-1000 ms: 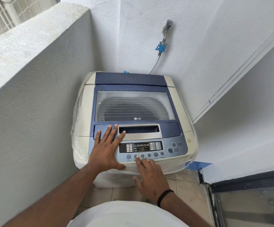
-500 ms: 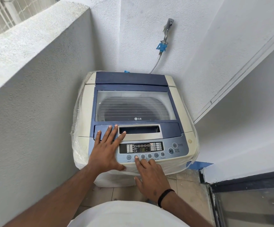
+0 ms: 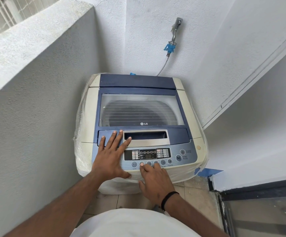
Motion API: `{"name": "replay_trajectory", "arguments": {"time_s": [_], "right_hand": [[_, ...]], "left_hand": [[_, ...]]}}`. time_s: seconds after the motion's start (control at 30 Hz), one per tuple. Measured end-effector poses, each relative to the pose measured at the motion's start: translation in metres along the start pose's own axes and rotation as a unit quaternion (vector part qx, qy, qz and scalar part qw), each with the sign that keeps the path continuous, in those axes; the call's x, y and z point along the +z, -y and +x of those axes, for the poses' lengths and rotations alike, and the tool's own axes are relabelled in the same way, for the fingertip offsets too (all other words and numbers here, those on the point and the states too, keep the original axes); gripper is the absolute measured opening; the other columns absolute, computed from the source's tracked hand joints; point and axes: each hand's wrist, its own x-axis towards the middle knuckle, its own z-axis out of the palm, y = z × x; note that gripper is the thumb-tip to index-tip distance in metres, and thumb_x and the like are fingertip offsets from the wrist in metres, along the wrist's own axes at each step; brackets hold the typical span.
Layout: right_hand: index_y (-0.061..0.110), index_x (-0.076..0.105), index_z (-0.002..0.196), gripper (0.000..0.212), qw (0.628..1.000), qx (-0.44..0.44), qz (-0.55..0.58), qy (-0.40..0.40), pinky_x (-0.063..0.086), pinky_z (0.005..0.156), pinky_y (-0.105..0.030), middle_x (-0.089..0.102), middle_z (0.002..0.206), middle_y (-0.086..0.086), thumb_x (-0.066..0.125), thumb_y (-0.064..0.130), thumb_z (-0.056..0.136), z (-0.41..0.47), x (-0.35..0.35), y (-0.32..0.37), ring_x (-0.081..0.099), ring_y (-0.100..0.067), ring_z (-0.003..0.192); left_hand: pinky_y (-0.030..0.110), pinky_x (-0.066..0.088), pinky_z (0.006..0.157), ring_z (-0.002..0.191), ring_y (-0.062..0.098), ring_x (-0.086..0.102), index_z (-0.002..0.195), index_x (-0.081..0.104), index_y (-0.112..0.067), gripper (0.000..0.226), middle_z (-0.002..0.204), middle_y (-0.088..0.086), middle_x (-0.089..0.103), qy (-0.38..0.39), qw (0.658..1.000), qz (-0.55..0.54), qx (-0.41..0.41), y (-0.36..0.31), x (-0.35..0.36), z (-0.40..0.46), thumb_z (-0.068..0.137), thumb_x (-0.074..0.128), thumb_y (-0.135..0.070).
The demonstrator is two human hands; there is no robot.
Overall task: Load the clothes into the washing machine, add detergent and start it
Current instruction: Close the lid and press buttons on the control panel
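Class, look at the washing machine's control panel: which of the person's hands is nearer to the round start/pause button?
Right. The right hand has its fingertips on the button row just left of the start/pause button. The left hand lies flat further left, across the lid's front edge.

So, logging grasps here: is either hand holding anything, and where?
Nothing is held. The left hand lies flat on the washing machine lid; the right hand fingers its buttons.

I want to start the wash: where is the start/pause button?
The start/pause button sits at the right end of the control panel, just below the power button, right of the display.
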Motion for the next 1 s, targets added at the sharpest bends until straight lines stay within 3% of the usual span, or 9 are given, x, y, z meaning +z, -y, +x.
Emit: {"name": "replay_trajectory", "arguments": {"time_s": [0.23,0.43,0.57,0.77,0.9,1.0], "right_hand": [[0.015,0.03,0.152,0.067,0.999,0.005,0.025,0.029,0.044,0.098,-0.044,0.051,0.136,-0.001,0.045,0.047,0.095,0.001,-0.005,-0.007,0.04,-0.029,0.122],[0.031,-0.008,0.157,0.088,0.996,0.023,0.073,0.042,0.043,0.098,-0.042,0.05,0.137,0.001,0.051,0.042,0.093,-0.022,0.017,-0.008,0.041,-0.026,0.123],[0.041,-0.011,0.155,0.086,0.994,0.026,0.104,0.026,0.044,0.096,-0.04,0.056,0.129,0.004,0.049,0.041,0.093,-0.026,0.017,-0.015,0.043,-0.023,0.118],[0.043,-0.013,0.154,0.084,0.993,0.022,0.115,0.018,0.044,0.093,-0.039,0.057,0.122,0.004,0.046,0.042,0.094,-0.026,0.02,-0.015,0.044,-0.023,0.114],[0.044,0.0,0.155,0.078,0.991,0.01,0.134,-0.003,0.044,0.093,-0.037,0.058,0.118,0.006,0.046,0.041,0.092,-0.024,0.024,-0.021,0.045,-0.02,0.109],[0.036,0.048,0.143,0.051,0.967,0.046,0.232,-0.096,0.047,0.091,-0.031,0.06,0.104,0.01,0.049,0.032,0.092,-0.021,0.023,-0.031,0.049,-0.012,0.1]], "left_hand": [[0.056,-0.01,0.121,0.152,0.022,-0.023,0.159,-0.007,-0.037,0.138,0.166,0.001,-0.02,0.001,1.0,-0.004,-0.003,0.0,0.0,0.0,0.049,0.055,-0.093],[0.056,-0.01,0.121,0.152,0.022,-0.023,0.159,-0.007,-0.037,0.138,0.166,0.002,-0.021,-0.004,1.0,-0.005,-0.001,0.0,-0.001,-0.001,0.049,0.056,-0.092],[0.055,-0.011,0.121,0.152,0.022,-0.023,0.158,-0.008,-0.038,0.138,0.166,0.001,-0.021,-0.002,1.0,-0.005,0.0,0.0,0.0,-0.001,0.049,0.056,-0.093],[0.056,-0.01,0.121,0.152,0.022,-0.024,0.159,-0.007,-0.037,0.138,0.166,0.001,-0.022,-0.003,1.0,-0.005,0.003,0.001,0.0,0.0,0.049,0.054,-0.094],[0.056,-0.01,0.121,0.152,0.022,-0.024,0.159,-0.006,-0.037,0.139,0.166,0.001,-0.022,-0.006,1.0,-0.011,0.005,0.0,-0.001,-0.001,0.048,0.055,-0.094],[0.056,-0.01,0.121,0.151,0.022,-0.025,0.158,-0.008,-0.038,0.139,0.165,0.001,-0.023,-0.004,1.0,-0.01,0.004,0.001,-0.001,-0.001,0.048,0.055,-0.094]]}}
